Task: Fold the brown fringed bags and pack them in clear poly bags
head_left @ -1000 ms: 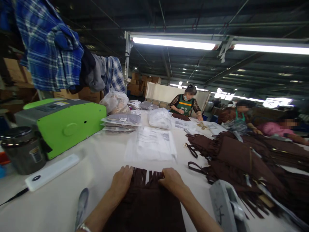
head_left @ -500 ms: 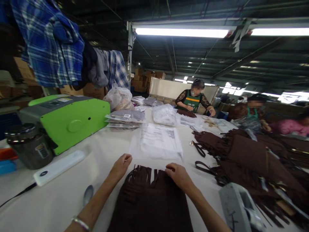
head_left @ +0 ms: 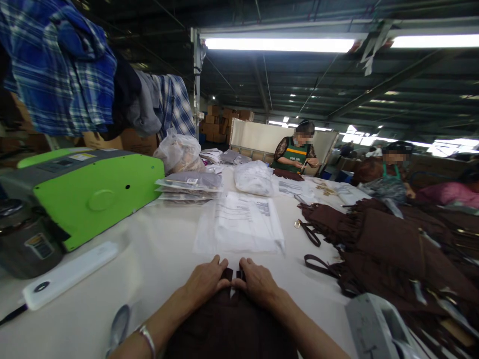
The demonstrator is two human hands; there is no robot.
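A dark brown fringed bag (head_left: 230,329) lies on the white table directly in front of me, its fringed end pointing away. My left hand (head_left: 207,280) pinches the fringe strips left of a narrow gap. On the other side of that gap, my right hand (head_left: 258,283) has its thumb and fingers closed on more of the fringe. The two thumbs nearly meet over the gap. Beyond both hands lie clear plastic bags with printed text (head_left: 249,224).
At left are a green machine (head_left: 101,199), a dark jar (head_left: 30,244) and a white device (head_left: 71,274). Brown fringed bags (head_left: 392,239) pile up at right, behind a grey tape dispenser (head_left: 374,324). A person in a green apron (head_left: 295,152) works across the table.
Both my hands have come together at the middle of the fringe and closed on it. The view has shifted slightly. The person across the table has brought both hands together.
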